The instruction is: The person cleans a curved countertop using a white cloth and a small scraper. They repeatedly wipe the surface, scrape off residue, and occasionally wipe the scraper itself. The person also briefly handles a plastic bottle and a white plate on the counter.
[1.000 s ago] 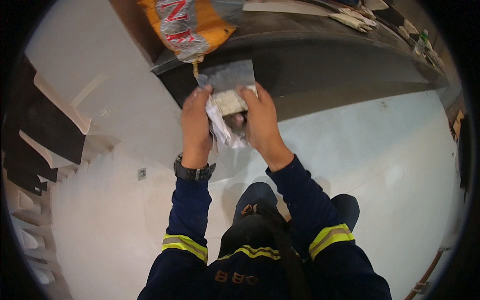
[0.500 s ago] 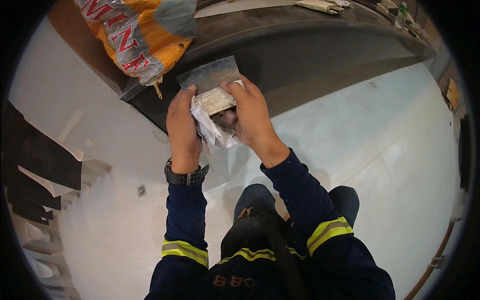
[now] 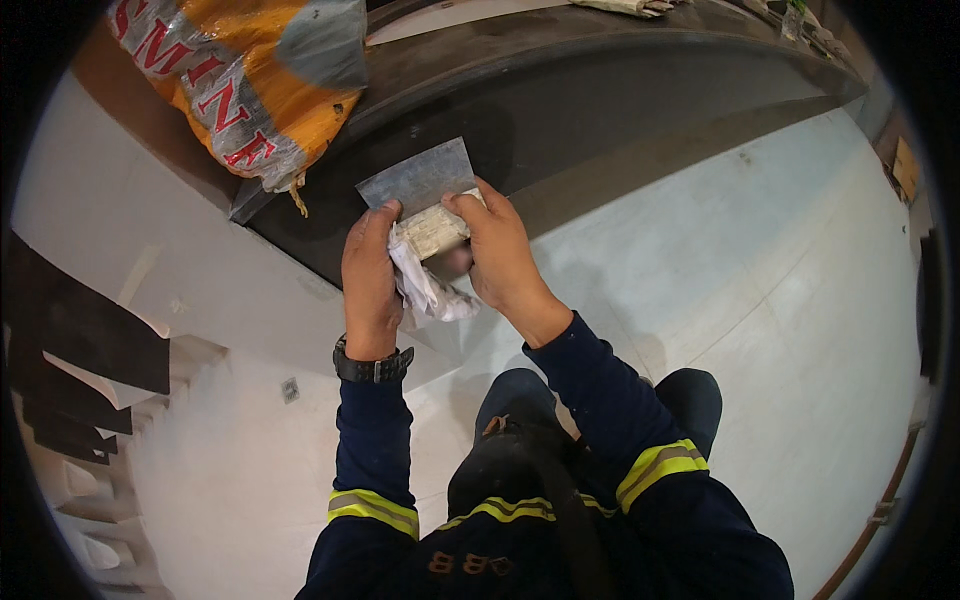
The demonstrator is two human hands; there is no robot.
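Note:
Between my two hands is a wide putty scraper with a flat grey metal blade (image 3: pixel 418 176) and a thick, off-white crusted handle (image 3: pixel 434 231). The blade points away from me. My left hand (image 3: pixel 370 278) grips the left end, thumb by the blade's base, along with a crumpled white cloth (image 3: pixel 432 294) that hangs below the handle. At the other end, my right hand (image 3: pixel 508 256) pinches the handle, thumb on top; its curled fingers are partly blurred underneath. A black watch (image 3: pixel 372 364) sits on my left wrist.
A dark ledge (image 3: pixel 620 110) runs across the far side, with an orange and silver sack (image 3: pixel 255 85) at its left. Pale floor (image 3: pixel 760 290) lies to the right. Dark sheets (image 3: pixel 90 320) are at the far left. A small bottle (image 3: pixel 793 20) stands at the far right.
Both hands and the scraper sit slightly lower in the picture, while the sack and ledge have shifted up and left as the view moved. The grip looks the same.

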